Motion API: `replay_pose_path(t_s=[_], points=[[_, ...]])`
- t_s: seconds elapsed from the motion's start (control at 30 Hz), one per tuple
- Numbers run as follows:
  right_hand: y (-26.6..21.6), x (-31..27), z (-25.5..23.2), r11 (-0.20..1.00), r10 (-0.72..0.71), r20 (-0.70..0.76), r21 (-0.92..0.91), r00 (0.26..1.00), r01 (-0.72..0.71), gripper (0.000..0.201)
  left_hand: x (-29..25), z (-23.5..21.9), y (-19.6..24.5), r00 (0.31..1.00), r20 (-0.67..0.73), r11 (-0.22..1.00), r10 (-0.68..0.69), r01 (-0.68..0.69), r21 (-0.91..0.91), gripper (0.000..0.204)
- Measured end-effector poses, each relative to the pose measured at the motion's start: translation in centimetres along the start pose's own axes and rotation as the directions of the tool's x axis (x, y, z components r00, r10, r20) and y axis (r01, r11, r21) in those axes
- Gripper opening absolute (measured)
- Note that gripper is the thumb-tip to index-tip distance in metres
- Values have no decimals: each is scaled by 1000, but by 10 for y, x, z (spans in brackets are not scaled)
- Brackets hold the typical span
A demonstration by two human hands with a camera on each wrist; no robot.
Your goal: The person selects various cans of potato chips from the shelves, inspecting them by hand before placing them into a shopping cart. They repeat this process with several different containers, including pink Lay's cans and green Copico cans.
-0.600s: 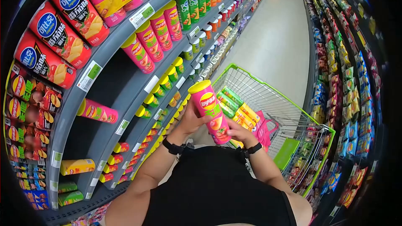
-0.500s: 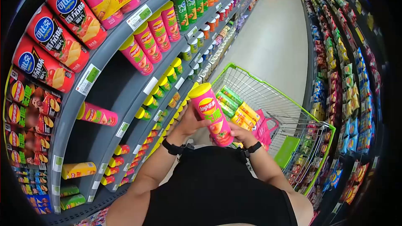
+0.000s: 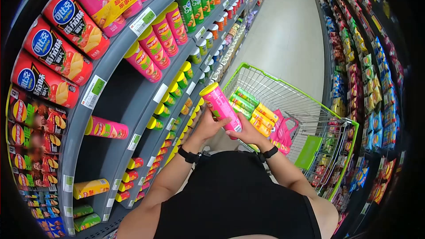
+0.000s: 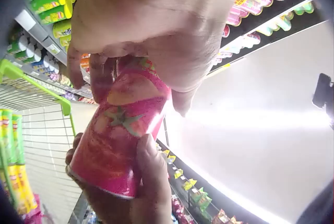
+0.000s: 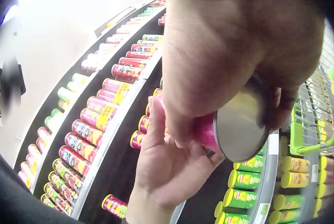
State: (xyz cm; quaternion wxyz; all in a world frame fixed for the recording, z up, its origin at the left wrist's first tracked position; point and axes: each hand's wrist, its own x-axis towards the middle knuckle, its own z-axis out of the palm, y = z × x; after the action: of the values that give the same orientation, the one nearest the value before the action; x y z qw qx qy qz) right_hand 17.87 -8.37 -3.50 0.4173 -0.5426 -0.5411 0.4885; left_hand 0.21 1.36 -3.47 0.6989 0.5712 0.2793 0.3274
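Note:
A pink chip can [image 3: 220, 107] with a yellow lid is held in front of my chest, tilted with the lid up and to the left. My left hand [image 3: 215, 125] grips its middle from the shelf side. My right hand [image 3: 240, 133] cups the lower end. In the left wrist view the left hand [image 4: 156, 25] wraps the can [image 4: 121, 132], which shows a tomato picture, while the right thumb [image 4: 151, 179] lies along it. The right wrist view shows the right hand [image 5: 235, 57] over the can's metal bottom [image 5: 242, 125], with the left hand [image 5: 167, 166] behind.
Grey shelves [image 3: 110, 66] on the left carry rows of pink, green, yellow and red chip cans. A green-rimmed wire cart [image 3: 287, 102] stands just ahead, holding several cans and a pink bag [image 3: 283, 132]. Snack racks [image 3: 372, 88] line the right. The aisle floor [image 3: 287, 31] runs ahead.
Both hands have turned the can and tipped it lower toward the cart; its logo now faces away from the head camera. The left hand slid further round the can's middle.

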Motion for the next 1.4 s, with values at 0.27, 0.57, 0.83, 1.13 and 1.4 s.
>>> replay_pose_path(t_s=[0.27, 0.57, 0.83, 1.13, 1.4], points=[[20, -2, -1, 795, -11, 313, 578, 950, -182, 72, -7, -9, 16, 998, 63, 972, 22, -6, -235, 83], [6, -6, 5, 979, 61, 96, 189, 994, -78, 63, -1, -11, 0, 997, 33, 997, -67, 67, 26, 63], [22, -12, 3, 999, 38, -28, 21, 999, -37, 64, -1, 0, 1, 995, -37, 993, -93, 90, -76, 48], [53, -19, -11, 984, 17, -185, -174, 983, -50, 68, 5, 12, -19, 991, -33, 991, -128, 126, -50, 51], [78, -50, -31, 868, 303, -218, 464, 928, -175, 78, 4, 52, -30, 975, -81, 977, -208, 210, 21, 45]])
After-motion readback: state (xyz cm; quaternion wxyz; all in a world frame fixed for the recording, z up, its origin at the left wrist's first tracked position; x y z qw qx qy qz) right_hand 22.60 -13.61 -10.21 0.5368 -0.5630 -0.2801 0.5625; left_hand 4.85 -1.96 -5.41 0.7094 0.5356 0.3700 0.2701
